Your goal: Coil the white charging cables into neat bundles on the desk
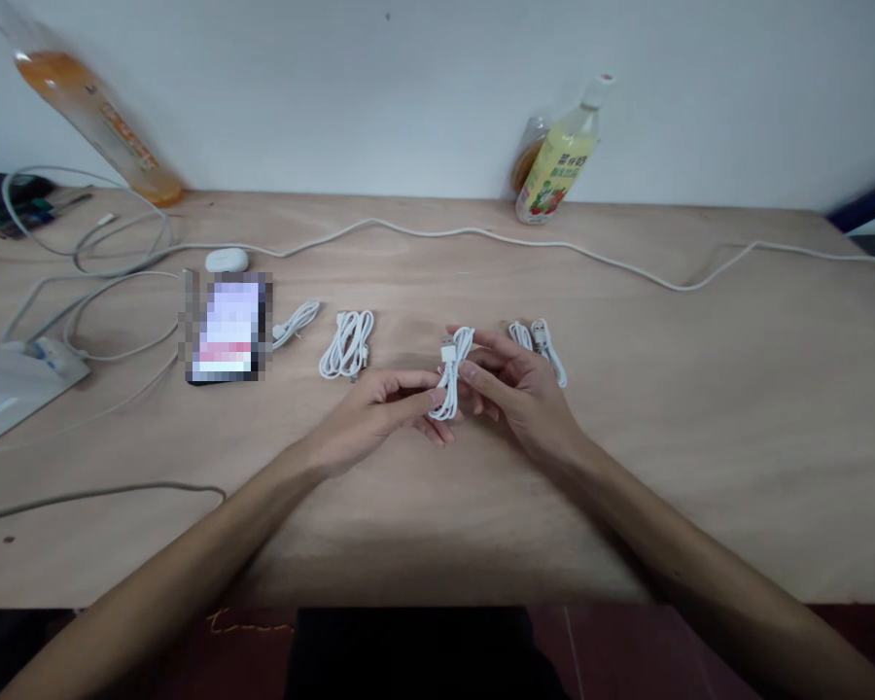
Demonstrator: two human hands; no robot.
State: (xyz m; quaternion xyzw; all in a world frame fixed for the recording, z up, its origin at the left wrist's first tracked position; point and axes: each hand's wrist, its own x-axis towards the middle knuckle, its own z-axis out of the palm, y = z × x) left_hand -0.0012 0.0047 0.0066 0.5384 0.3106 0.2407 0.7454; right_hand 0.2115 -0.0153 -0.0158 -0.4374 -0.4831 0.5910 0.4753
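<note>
A coiled white USB cable point(447, 381) is held above the table between both hands, its USB plug showing near the top of the bundle. My left hand point(379, 413) pinches the lower end of the coil between thumb and fingers. At the upper right side of the same coil, my right hand point(521, 394) grips with its thumb in front and fingers behind. To the left lies another coiled white cable point(347, 343), with a smaller white cable bundle point(297, 324) beyond it. Just past my right hand rests a further coiled white cable point(549, 352), partly hidden by the fingers.
A phone point(227, 329) and a white earbud case point(227, 261) lie at left, near a white power strip point(21, 384) with tangled cords. An orange drink bottle point(109, 131) and a yellow bottle point(560, 160) stand by the wall. A long white cord point(473, 231) crosses the wooden table point(700, 408).
</note>
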